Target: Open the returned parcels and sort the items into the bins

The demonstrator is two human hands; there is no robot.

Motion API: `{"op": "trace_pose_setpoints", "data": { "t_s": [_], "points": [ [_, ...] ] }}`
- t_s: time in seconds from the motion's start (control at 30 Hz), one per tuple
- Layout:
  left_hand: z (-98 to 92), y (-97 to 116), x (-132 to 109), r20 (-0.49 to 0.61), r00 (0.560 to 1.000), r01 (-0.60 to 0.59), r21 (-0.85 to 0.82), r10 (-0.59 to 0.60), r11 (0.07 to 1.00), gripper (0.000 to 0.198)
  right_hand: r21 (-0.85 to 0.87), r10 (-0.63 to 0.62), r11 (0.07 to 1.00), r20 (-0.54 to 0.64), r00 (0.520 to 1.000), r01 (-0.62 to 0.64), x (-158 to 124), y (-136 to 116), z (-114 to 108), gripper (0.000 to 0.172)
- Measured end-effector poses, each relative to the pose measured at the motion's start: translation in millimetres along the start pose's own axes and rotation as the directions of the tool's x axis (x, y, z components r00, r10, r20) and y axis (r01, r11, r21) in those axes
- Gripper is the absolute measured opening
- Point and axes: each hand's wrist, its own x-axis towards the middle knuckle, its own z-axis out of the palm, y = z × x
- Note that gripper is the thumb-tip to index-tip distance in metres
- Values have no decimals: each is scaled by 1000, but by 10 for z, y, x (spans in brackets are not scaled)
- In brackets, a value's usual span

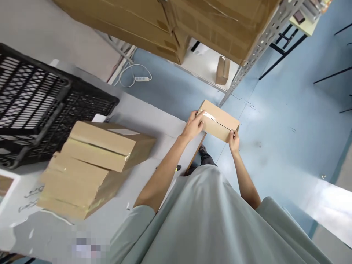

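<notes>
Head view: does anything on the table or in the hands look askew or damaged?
The top box of the stack sits twisted against the boxes below. The small box held by the left hand and right hand looks intact.

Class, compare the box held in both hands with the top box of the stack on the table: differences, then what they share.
The held box is gripped by the left hand and right hand past the table edge; the top stack box rests on other boxes, untouched. The held box looks smaller than the top stack box. Both are brown cardboard, closed and taped.
</notes>
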Motion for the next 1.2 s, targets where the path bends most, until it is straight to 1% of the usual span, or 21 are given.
{"op": "trace_pose_setpoints", "data": {
  "t_s": [0.07, 0.13, 0.2, 0.3, 0.33, 0.4, 0.47, 0.5, 0.53, 0.6, 0.67, 0.77, 0.83, 0.87, 0.93, 0.97, 1.0, 1.03, 1.07, 1.13, 1.2],
  "points": [
    [247, 69, 318, 63, 998, -28, 51, 24, 998, 70, -19, 89, 996, -20, 996, -90, 98, 193, -98, 63],
    [471, 135, 569, 127, 992, -30, 107, 17, 994, 65, -18, 177, 984, -32, 984, -177, 183, 370, -171, 57],
    [657, 207, 769, 200, 980, -37, 171, 2, 985, 62, 48, 260, 965, -36, 965, -258, 256, 521, -219, 51],
    [862, 333, 1008, 321, 947, -94, 262, 5, 960, 69, 180, 337, 928, -25, 941, -327, 345, 700, -256, 48],
    [909, 374, 1066, 343, 939, -112, 280, 10, 953, 73, 205, 353, 917, -19, 935, -342, 368, 747, -262, 47],
    [964, 434, 1122, 345, 938, -135, 291, 28, 947, 77, 220, 390, 899, -9, 921, -378, 398, 820, -266, 46],
    [953, 438, 1065, 320, 946, -143, 275, 49, 951, 75, 228, 428, 878, 13, 904, -420, 403, 860, -254, 44],
    [921, 412, 984, 310, 949, -146, 257, 62, 955, 72, 229, 441, 871, 31, 897, -436, 395, 865, -239, 41],
    [871, 368, 867, 300, 951, -147, 234, 73, 961, 68, 228, 445, 866, 53, 894, -445, 382, 859, -216, 38],
    [730, 232, 529, 270, 959, -135, 179, 83, 975, 60, 225, 433, 866, 111, 895, -447, 343, 813, -150, 32],
    [565, 59, 80, 205, 977, -85, 129, 57, 988, 56, 218, 398, 877, 169, 902, -428, 300, 727, -59, 31],
    [355, -191, -709, 68, 995, 74, 44, -77, 996, 52, 197, 317, 908, 255, 914, -370, 260, 548, 105, 36],
    [274, -308, -1252, -36, 978, 203, -45, -204, 978, 47, 184, 233, 937, 306, 923, -297, 259, 412, 231, 44],
    [251, -348, -1517, -85, 961, 254, -97, -263, 962, 45, 180, 178, 952, 329, 927, -247, 265, 339, 303, 48],
    [222, -395, -2021, -178, 919, 319, -193, -353, 928, 39, 173, 54, 977, 371, 927, -126, 268, 173, 481, 56],
    [211, -409, -2261, -236, 887, 343, -239, -397, 908, 35, 169, -6, 983, 396, 918, -66, 254, 78, 588, 59],
    [197, -418, -2495, -297, 845, 366, -284, -444, 886, 32, 163, -57, 986, 424, 904, -14, 220, -26, 708, 61],
    [182, -426, -2723, -359, 792, 388, -330, -494, 861, 29, 159, -101, 987, 457, 884, 31, 160, -137, 838, 62],
    [163, -434, -2948, -418, 727, 407, -377, -545, 832, 26, 155, -137, 986, 497, 857, 68, 69, -254, 974, 62],
    [124, -450, -3391, -514, 570, 429, -479, -641, 766, 21, 152, -192, 980, 585, 788, 126, -210, -488, 1248, 62],
    [92, -470, -3820, -577, 391, 420, -581, -717, 697, 18, 155, -233, 972, 671, 704, 174, -602, -695, 1498, 61]
  ]
}}
